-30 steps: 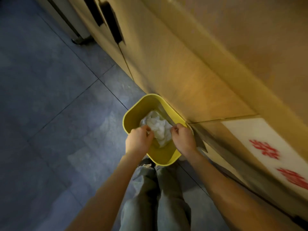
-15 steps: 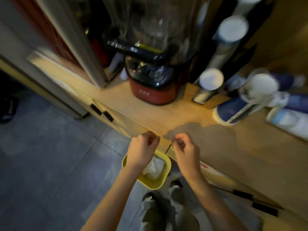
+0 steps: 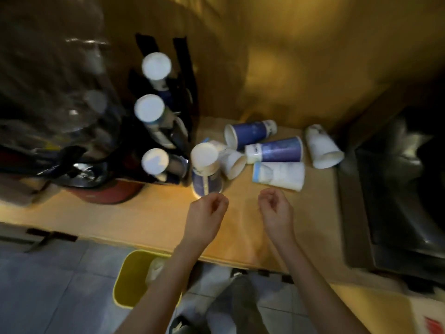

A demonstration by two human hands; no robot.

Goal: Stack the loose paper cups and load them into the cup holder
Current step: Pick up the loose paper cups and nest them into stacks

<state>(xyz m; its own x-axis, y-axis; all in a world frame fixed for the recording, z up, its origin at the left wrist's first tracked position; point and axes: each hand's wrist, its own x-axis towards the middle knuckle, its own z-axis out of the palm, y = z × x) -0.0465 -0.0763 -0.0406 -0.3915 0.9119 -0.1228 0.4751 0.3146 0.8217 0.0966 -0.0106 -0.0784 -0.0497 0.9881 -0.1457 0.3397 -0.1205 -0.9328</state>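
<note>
Several loose paper cups lie on the wooden counter: a blue one at the back, another blue one, a white one in front, a white one at the right, a small white one. An upside-down stack of cups stands beside the black cup holder, which holds three stacks of cups. My left hand hovers just in front of the standing stack, fingers loosely curled, empty. My right hand hovers near the front white cup, also curled and empty.
A blender with a red base stands left of the holder. A metal sink lies at the right. Below the counter edge a yellow bin with crumpled white paper stands on the grey tiled floor.
The view has swung up from the yellow bin to the counter. Both hands rose from the bin to above the counter, close to the loose cups.
</note>
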